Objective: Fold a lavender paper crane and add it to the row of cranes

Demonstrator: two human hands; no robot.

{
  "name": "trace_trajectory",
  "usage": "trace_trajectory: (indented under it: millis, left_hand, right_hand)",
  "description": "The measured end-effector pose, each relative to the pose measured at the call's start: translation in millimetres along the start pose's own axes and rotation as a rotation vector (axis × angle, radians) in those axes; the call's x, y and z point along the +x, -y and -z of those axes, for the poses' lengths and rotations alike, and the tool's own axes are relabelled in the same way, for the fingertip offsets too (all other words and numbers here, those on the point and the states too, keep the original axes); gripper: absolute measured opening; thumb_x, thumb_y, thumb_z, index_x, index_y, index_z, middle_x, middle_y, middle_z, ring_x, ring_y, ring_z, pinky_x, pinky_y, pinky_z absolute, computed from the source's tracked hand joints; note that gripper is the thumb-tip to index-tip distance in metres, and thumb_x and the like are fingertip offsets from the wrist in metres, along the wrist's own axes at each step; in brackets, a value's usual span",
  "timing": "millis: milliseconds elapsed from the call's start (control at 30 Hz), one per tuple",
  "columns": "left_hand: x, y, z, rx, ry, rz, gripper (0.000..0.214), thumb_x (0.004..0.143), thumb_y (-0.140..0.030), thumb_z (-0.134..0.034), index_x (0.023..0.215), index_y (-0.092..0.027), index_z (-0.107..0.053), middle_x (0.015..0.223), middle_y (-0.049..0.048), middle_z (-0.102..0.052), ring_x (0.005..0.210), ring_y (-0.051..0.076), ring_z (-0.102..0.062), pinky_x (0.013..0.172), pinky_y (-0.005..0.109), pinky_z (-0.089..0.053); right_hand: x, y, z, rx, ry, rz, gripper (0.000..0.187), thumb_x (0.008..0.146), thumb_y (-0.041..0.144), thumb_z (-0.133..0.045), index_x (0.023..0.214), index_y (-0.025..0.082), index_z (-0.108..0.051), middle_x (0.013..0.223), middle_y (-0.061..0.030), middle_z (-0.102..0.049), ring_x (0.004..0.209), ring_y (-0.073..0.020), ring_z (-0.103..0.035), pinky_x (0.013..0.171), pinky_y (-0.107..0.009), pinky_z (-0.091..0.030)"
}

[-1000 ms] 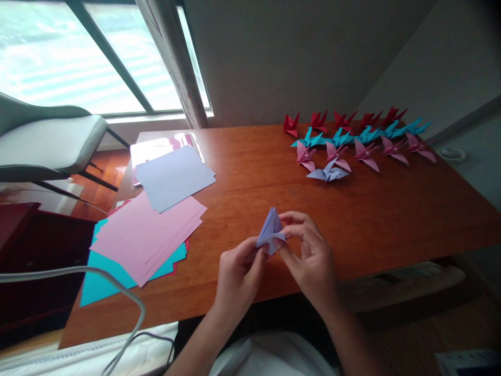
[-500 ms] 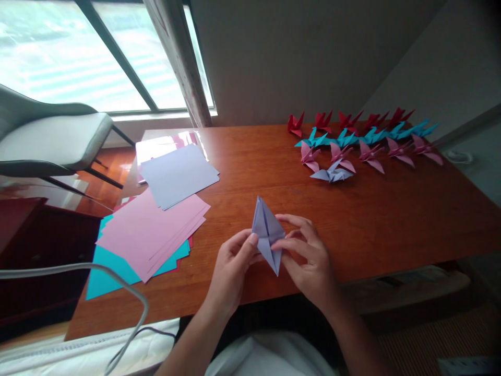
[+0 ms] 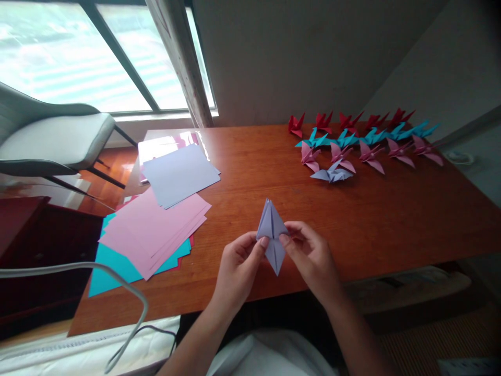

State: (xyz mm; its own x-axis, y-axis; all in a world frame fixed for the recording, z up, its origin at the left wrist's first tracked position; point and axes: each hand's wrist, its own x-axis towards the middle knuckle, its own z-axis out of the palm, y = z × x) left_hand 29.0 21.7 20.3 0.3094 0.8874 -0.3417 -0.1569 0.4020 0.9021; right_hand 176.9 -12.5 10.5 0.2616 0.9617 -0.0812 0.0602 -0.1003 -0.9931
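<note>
Left, pink sheets point(image 3: 156, 230) lie partly under lilac sheets point(image 3: 182, 175); at centre, the left hand point(image 3: 238, 266) pinches, between thumb and fingers, the left corner of a folded lilac paper point(image 3: 272, 227), held diamond-wise over the tabletop point(image 3: 235, 201), while the right hand point(image 3: 313, 261) pinches the right corner likewise. A clean crease probably calls for level corners, edges matched along the central slit, and even thumb pressure. Upper right, a lilac paper bird point(image 3: 332, 175) stands beside pink ones point(image 3: 371, 154).
</note>
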Motion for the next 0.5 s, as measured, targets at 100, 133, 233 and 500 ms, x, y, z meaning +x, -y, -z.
trace_trajectory:
  millis: [100, 133, 233, 500]
  left_hand:
    - [-0.9, 2.1, 0.8, 0.0, 0.005, 0.01, 0.031, 0.082, -0.043, -0.076, 0.089, -0.013, -0.077, 0.078, 0.0042, -0.072, 0.071, 0.016, -0.062, 0.067, 0.024, -0.052]
    - [-1.3, 2.8, 0.8, -0.009, 0.007, 0.017, 0.031, 0.083, -0.044, -0.075, 0.09, -0.013, -0.077, 0.078, 0.0042, -0.072, 0.071, 0.016, -0.062, 0.067, 0.025, -0.052]
    - [-1.9, 4.0, -0.3, -0.044, 0.007, 0.034, 0.032, 0.084, -0.044, -0.074, 0.092, -0.013, -0.076, 0.08, 0.0049, -0.072, 0.072, 0.017, -0.064, 0.069, 0.026, -0.052]
    - [-2.0, 2.6, -4.2, -0.015, -0.018, -0.017, 0.024, 0.081, -0.036, -0.077, 0.091, -0.014, -0.075, 0.088, 0.0055, -0.076, 0.082, 0.018, -0.066, 0.075, 0.024, -0.05]
  right_hand:
    - [0.6, -1.5, 0.2, -0.005, 0.023, -0.016, 0.019, 0.091, 0.04, -0.067, 0.094, 0.022, -0.067, 0.092, -0.0056, -0.071, 0.085, -0.0204, -0.068, 0.077, -0.032, -0.055]
    - [0.4, -1.1, 0.3, 0.002, 0.02, -0.016, 0.018, 0.091, 0.04, -0.067, 0.093, 0.022, -0.067, 0.092, -0.0055, -0.07, 0.084, -0.0202, -0.067, 0.077, -0.032, -0.055]
    - [-1.1, 1.1, -0.1, 0.014, 0.013, -0.006, 0.017, 0.09, 0.038, -0.068, 0.092, 0.022, -0.067, 0.09, -0.0048, -0.069, 0.083, -0.0196, -0.066, 0.077, -0.031, -0.055]
    - [-1.9, 0.2, 0.2, -0.045, 0.024, 0.009, 0.017, 0.09, 0.039, -0.066, 0.093, 0.022, -0.066, 0.09, -0.0054, -0.069, 0.085, -0.0208, -0.066, 0.076, -0.031, -0.054]
